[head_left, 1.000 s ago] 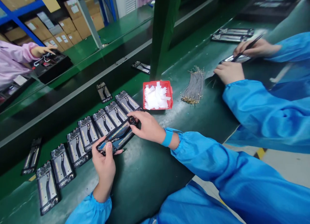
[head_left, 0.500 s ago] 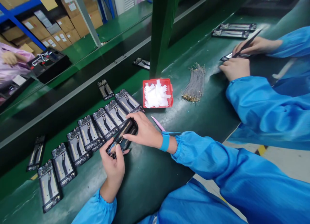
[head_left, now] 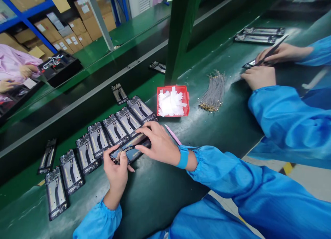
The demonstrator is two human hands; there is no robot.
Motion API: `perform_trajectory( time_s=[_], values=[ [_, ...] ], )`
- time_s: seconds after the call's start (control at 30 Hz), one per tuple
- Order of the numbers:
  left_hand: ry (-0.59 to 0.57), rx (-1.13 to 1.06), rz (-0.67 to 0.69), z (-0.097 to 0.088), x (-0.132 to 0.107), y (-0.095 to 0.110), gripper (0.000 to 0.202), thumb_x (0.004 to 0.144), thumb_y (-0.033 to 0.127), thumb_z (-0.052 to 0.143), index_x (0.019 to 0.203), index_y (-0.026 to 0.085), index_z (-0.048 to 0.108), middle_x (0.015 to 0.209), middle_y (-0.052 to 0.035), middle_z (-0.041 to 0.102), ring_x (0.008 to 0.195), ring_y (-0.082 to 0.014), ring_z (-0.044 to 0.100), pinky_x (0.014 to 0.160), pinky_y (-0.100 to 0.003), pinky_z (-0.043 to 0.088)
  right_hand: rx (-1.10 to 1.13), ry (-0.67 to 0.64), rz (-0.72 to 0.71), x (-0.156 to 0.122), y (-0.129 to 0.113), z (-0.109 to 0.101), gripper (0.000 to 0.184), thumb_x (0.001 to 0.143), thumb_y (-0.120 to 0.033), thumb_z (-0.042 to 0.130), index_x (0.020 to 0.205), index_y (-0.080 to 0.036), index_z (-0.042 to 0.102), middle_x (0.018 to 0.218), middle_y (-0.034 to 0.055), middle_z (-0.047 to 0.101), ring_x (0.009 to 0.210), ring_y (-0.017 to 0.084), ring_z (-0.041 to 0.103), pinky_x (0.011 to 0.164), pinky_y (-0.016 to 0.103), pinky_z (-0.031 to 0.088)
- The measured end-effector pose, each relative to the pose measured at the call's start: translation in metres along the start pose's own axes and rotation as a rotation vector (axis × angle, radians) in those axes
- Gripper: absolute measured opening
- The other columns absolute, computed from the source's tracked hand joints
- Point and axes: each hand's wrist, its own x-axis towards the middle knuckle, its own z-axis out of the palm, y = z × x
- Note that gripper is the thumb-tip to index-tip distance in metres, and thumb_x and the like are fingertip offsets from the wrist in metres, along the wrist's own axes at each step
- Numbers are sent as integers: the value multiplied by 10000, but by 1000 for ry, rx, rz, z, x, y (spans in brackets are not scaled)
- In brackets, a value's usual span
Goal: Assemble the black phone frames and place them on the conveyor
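Note:
A dark phone frame (head_left: 130, 149) lies slanted on the green bench, gripped at both ends. My left hand (head_left: 116, 168) pinches its near end with thumb on top. My right hand (head_left: 157, 144) closes over its far end, fingers pressing down, with pink tweezers (head_left: 172, 134) sticking out behind the hand. Just beyond the held frame runs a row of several phone frames (head_left: 98, 144) laid side by side along the bench edge.
A red tray (head_left: 172, 101) of white paper slips sits past my right hand, beside a bundle of thin cables (head_left: 213, 92). At right a co-worker's hands (head_left: 258, 75) in blue sleeves work on a phone part with tweezers. A green post (head_left: 181, 32) rises behind the tray.
The phone frame has been turned and lowered closer to the row of frames. My right hand shifted along its far end, and the pink tweezers came into view behind it.

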Motion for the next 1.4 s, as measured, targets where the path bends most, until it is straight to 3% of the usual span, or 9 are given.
perform_trajectory(
  time_s=[0.13,0.23,0.4,0.5,0.6,0.73,0.9,1.23,1.4],
  values=[
    [-232,-86,-187,-1,1,-5,414,870,469,734,1150,204,582,685,83,575,317,-109,564,275,-211,451,-81,-242,-258,5,8,-8,275,954,-364,689,1125,-149,667,1059,125,678,1002,279,626,887,411,464],
    [-326,-150,-230,-1,4,-9,446,861,457,750,1207,220,601,766,45,612,408,-112,599,309,-214,482,-49,-391,-258,5,8,-8,236,991,-245,607,1196,-136,649,1020,110,718,947,253,657,847,373,478],
    [-292,-452,-214,0,11,-14,573,863,533,717,1351,259,596,1177,-83,682,837,-205,712,636,-308,639,222,-350,-16,3,7,-1,208,1016,-169,506,1200,-164,603,1118,102,717,998,231,671,878,356,503],
    [-242,-383,-172,3,9,-20,498,826,458,797,1234,216,647,1167,-86,720,1025,-235,712,910,-346,598,373,-383,49,1,6,3,209,1004,-181,504,1201,-143,561,1097,114,690,940,224,657,836,359,521],
    [-194,-268,-127,7,2,-23,464,851,386,793,1250,224,620,1226,-74,720,1137,-228,686,1016,-342,538,511,-381,47,-1,4,7,290,969,-251,595,1241,-160,547,1162,112,657,953,215,645,832,353,536],
    [-279,-218,-85,11,-6,-16,420,898,375,739,1261,217,597,1247,-78,713,1165,-231,685,1038,-358,528,664,-327,148,-3,3,13,176,961,-318,623,1074,-187,588,971,37,672,839,185,627,736,300,532],
    [-257,-169,-6,13,-12,-1,353,901,354,727,1198,195,622,1157,-80,746,1051,-226,730,944,-344,574,682,-302,172,-7,-1,13,169,954,-331,638,881,-200,561,782,-13,604,734,162,553,698,280,504],
    [-187,-272,-119,9,-10,-15,400,888,380,754,1228,203,642,1147,-74,747,1016,-211,721,921,-326,580,1191,-428,126,-3,1,19,262,960,-359,639,1142,-175,598,1108,50,692,1062,195,644,1056,386,486],
    [-160,-266,-123,12,-11,-8,380,870,406,771,1172,203,663,1106,-61,754,990,-209,721,912,-318,574,1209,-407,189,-5,-4,17,223,939,-347,659,1071,-176,606,1049,33,686,979,188,655,992,385,523]
  ],
)
